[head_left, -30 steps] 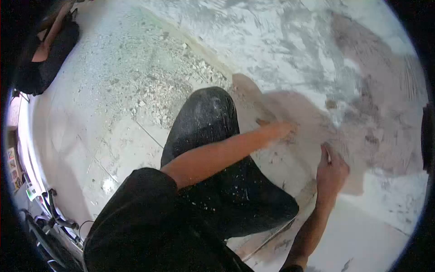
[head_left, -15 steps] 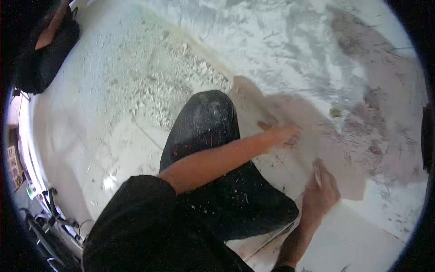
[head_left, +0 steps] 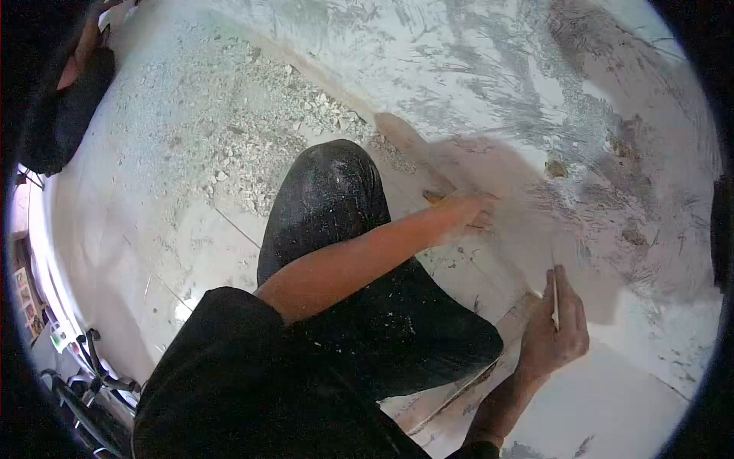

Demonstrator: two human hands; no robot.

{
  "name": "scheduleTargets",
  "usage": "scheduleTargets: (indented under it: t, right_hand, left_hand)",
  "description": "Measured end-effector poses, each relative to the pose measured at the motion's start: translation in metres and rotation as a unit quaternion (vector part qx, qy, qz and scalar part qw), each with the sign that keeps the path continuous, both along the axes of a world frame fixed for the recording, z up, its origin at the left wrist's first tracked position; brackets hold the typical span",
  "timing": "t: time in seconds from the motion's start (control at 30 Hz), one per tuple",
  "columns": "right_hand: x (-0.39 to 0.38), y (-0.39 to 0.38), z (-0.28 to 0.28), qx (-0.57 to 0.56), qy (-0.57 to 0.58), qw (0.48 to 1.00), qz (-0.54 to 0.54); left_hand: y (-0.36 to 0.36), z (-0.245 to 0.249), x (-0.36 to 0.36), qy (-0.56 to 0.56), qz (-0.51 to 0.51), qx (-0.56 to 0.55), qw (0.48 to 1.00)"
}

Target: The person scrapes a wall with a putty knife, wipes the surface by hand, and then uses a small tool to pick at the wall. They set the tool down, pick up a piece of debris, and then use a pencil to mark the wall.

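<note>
My left hand (head_left: 468, 210) reaches across my knee, low over the dusty surface. Its fingers look curled and partly blurred, and a small brownish piece (head_left: 433, 196) sticks out beside it; what the hand grips is not clear. At the lower right, my right hand (head_left: 558, 330) is closed around a thin, light-coloured flat tool (head_left: 556, 302), seen nearly edge-on and pointing up. The tool's far end blurs into the pale surface. Under and ahead of both hands lies a whitish, scraped surface (head_left: 459, 84) with grey and pinkish-brown patches.
Loose pale flakes (head_left: 260, 145) cover the floor beyond my bent knee (head_left: 332, 191). Part of another person in dark clothing (head_left: 76, 115) shows at the upper left. Black tubular metal parts (head_left: 84, 390) stand at the lower left. Small brownish spots (head_left: 556, 168) mark the surface.
My right hand has moved slightly right, and the tool in it now shows more upright. My left hand has shifted a little left and up. The whole view has also moved slightly.
</note>
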State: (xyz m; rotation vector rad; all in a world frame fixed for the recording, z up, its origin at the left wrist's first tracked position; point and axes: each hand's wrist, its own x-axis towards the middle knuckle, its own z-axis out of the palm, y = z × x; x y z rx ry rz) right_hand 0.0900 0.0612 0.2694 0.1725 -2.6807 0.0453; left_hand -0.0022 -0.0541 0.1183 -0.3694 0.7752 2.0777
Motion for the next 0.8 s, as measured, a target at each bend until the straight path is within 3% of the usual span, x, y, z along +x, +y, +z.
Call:
scheduleTargets:
  t: [0.13,0.17,0.23,0.33,0.47,0.53,0.57,0.63,0.8]
  right_hand:
    - [-0.018,0.019,-0.018,0.044,-0.136,0.989,-0.027]
    - [-0.011,0.016,-0.015,0.044,-0.131,0.990,-0.024]
    - [-0.002,-0.001,-0.003,-0.005,-0.006,1.000,0.001]
    - [-0.025,0.016,-0.020,0.021,-0.098,0.995,-0.022]
    - [-0.014,0.016,-0.016,-0.007,-0.020,0.998,0.059]
    - [-0.024,0.020,-0.027,0.040,-0.098,0.992,-0.068]
    - [-0.021,0.018,-0.023,0.040,-0.088,0.993,-0.071]
    - [-0.012,0.015,-0.016,0.011,-0.080,0.997,-0.008]
    - [-0.013,0.018,-0.018,0.017,-0.064,0.998,0.008]
  left_hand:
    - [0.005,-0.017,-0.008,0.051,-0.048,-0.027,0.997]
    - [0.004,-0.023,-0.007,0.045,-0.030,-0.032,0.998]
    - [0.003,-0.022,-0.006,0.031,-0.011,-0.032,0.999]
    - [0.006,-0.023,-0.001,0.048,-0.029,-0.041,0.998]
    - [0.010,-0.035,-0.002,0.038,-0.010,-0.071,0.997]
    - [0.010,-0.038,0.006,0.042,-0.012,-0.061,0.997]
    - [0.012,-0.041,0.004,0.036,-0.016,-0.074,0.996]
    - [0.012,-0.037,-0.005,0.029,-0.009,-0.083,0.996]
    - [0.003,-0.031,-0.001,0.061,0.022,-0.074,0.995]
